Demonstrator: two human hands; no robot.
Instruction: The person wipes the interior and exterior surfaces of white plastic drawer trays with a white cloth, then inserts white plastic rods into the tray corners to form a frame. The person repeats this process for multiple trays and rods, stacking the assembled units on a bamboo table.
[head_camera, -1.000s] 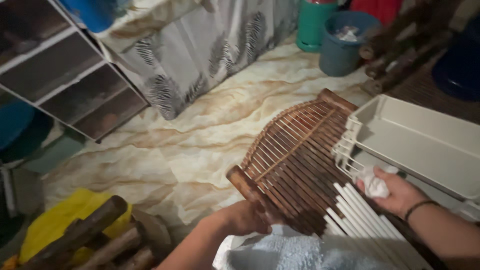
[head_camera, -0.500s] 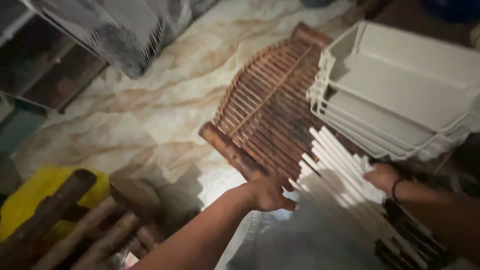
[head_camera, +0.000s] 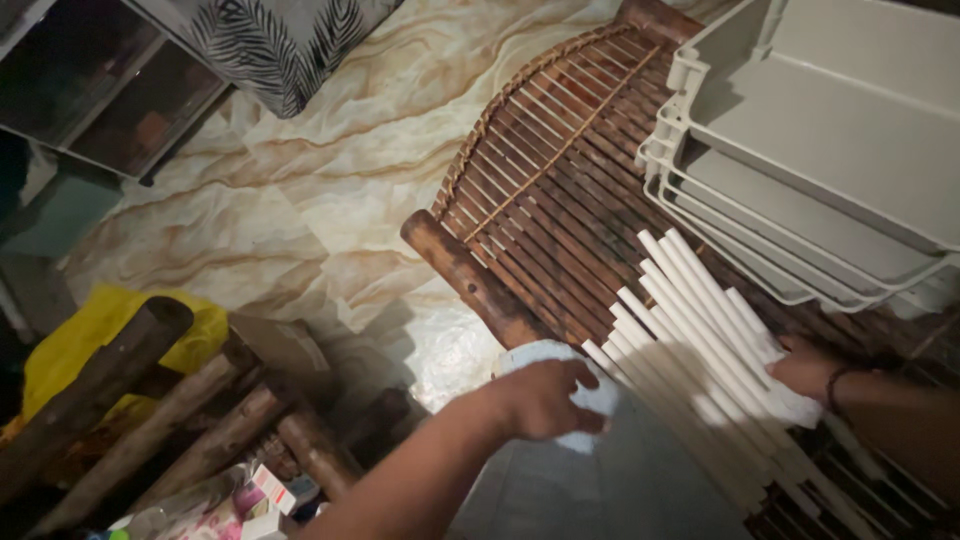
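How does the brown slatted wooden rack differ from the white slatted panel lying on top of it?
The wooden rack is dark brown with thin slats and a curved woven edge; the white panel has thicker, pale, tube-like slats. The rack lies underneath, untouched; the panel rests on it, with the left hand and right hand at it. Both are slatted.

I've got the slatted rack (head_camera: 560, 190) lying on the floor (head_camera: 300, 200), stacked trays (head_camera: 820, 150) on its right end, a row of tubes (head_camera: 700, 340) across its near part, and logs (head_camera: 150, 420) far left.
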